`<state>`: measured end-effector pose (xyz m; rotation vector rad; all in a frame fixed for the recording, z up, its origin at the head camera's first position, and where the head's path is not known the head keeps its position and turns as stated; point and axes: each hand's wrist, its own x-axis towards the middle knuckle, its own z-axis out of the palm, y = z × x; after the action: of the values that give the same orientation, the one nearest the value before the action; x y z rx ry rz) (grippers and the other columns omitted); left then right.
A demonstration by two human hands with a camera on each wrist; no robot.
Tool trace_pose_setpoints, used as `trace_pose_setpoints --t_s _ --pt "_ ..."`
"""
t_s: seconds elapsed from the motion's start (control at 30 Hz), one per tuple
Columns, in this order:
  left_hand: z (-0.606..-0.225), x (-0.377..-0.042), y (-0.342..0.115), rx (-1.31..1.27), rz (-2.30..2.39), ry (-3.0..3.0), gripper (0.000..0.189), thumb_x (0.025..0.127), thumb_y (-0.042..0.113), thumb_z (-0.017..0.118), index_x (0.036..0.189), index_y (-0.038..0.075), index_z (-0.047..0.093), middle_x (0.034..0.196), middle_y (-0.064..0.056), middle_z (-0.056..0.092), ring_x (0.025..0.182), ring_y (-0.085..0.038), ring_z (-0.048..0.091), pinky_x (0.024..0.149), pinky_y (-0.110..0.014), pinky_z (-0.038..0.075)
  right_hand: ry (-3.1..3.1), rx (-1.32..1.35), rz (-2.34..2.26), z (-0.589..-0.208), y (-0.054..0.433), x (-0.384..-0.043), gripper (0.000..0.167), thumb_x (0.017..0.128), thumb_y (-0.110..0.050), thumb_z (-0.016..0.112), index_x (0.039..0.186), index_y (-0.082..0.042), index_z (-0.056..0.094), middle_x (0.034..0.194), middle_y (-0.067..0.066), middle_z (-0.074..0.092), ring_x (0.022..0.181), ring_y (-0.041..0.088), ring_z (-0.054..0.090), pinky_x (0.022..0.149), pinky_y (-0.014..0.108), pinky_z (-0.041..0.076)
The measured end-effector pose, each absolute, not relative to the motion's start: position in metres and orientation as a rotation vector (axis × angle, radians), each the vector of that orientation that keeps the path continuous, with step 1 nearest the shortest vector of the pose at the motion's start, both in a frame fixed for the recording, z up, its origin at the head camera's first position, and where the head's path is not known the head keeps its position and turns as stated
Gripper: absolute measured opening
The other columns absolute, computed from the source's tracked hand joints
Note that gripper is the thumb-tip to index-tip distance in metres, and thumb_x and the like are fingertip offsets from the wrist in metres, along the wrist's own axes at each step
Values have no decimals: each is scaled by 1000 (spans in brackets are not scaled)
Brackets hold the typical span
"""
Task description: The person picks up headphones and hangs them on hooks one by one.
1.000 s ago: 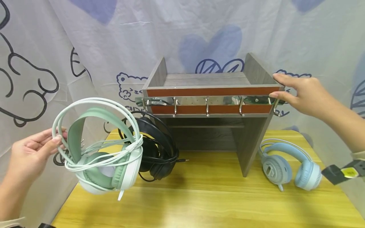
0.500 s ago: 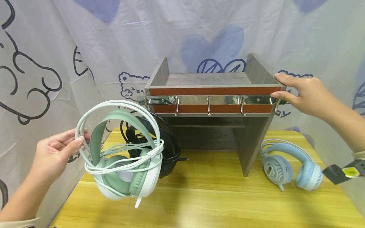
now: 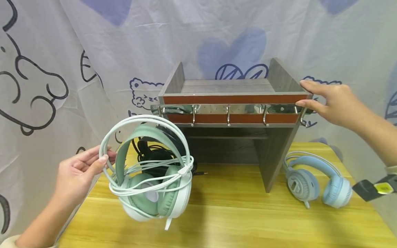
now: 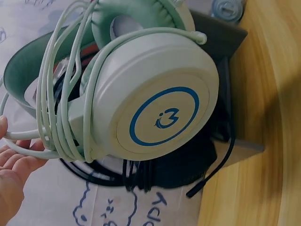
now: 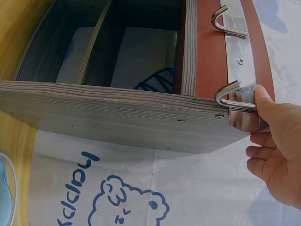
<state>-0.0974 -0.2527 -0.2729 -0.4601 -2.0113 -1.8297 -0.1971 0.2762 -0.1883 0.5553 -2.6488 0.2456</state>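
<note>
White and pale-green headphones (image 3: 182, 196) hang in the air from my left hand (image 3: 77, 172), whose fingers and thumb pinch the outer headband. Their pale cable is bundled across the earcups. In the left wrist view, a white earcup (image 4: 164, 103) with a blue ring mark faces the camera. At the right end of a grey wooden shelf (image 3: 277, 151), my right hand (image 3: 332, 100) grips the upper front corner. Its thumb touches the end of the metal hook rail (image 3: 214, 109). Black headphones (image 3: 156, 155) are partly hidden behind the green pair; I cannot tell what supports them.
Light-blue headphones (image 3: 302, 182) lie on the wooden table (image 3: 235, 220) right of the shelf. Several metal hooks stick out along the shelf's front. A patterned cloth (image 3: 192, 34) hangs behind and at both sides.
My left hand has moved right and slightly down with the green headphones, which now cover more of the black pair. My right hand stays on the shelf corner.
</note>
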Motion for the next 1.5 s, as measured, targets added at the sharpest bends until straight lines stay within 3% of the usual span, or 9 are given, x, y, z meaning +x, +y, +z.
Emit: trace_pose_setpoints --t_s 0.23,0.4,0.77,0.9,1.03,1.23,1.37,1.5 --pt "-270 -90 -230 -456 -1791 -2050 33 87 -11 54 107 11 67 90 7 73 83 -4 69 77 -14 54 -2643 531 187 -188 275 -196 58 88 -22 64 136 4 42 135 29 42 40 17 40 65 45 47" --pt "-271 -88 -213 -484 -1795 -2026 34 85 -13 54 106 11 67 89 6 73 82 -6 70 78 -16 54 -2662 513 172 -188 274 -195 59 89 -24 63 137 2 41 136 28 42 39 14 31 59 36 42" --pt "-278 -91 -181 -540 -1817 -2040 35 85 -12 56 105 14 66 89 10 73 84 -4 69 78 -17 54 -2653 530 161 -186 274 -195 58 88 -23 64 136 3 42 134 29 44 39 14 28 58 35 41" --pt "-278 -92 -168 -497 -1833 -2089 24 86 -7 58 108 -1 63 89 12 72 85 -3 69 78 -17 54 -2686 523 179 -185 275 -195 59 89 -24 62 137 2 41 135 29 42 41 15 29 67 45 47" --pt "-278 -94 -156 -492 -1851 -2102 27 86 -6 59 110 -16 56 88 14 71 86 -3 68 79 -18 54 -2683 532 204 -185 275 -194 58 89 -24 63 137 2 41 135 29 42 41 17 33 71 49 48" --pt "-279 -98 -140 -535 -1919 -2041 30 84 -9 59 111 -20 54 88 14 71 85 -4 69 77 -17 55 -2661 548 221 -186 276 -195 58 88 -22 64 136 2 42 135 28 43 42 16 37 73 52 48" --pt "-279 -100 -131 -519 -1946 -2036 29 83 -10 59 111 -19 55 86 16 71 84 -3 69 76 -17 55 -2655 556 236 -186 277 -196 57 88 -22 64 136 2 43 134 28 44 47 25 46 76 55 48" --pt "-280 -103 -121 -527 -1937 -2055 28 83 -10 59 110 -18 57 85 11 72 84 -3 69 76 -19 56 -2664 548 254 -186 277 -196 57 89 -23 63 136 2 42 135 28 42 75 47 58 84 62 45"
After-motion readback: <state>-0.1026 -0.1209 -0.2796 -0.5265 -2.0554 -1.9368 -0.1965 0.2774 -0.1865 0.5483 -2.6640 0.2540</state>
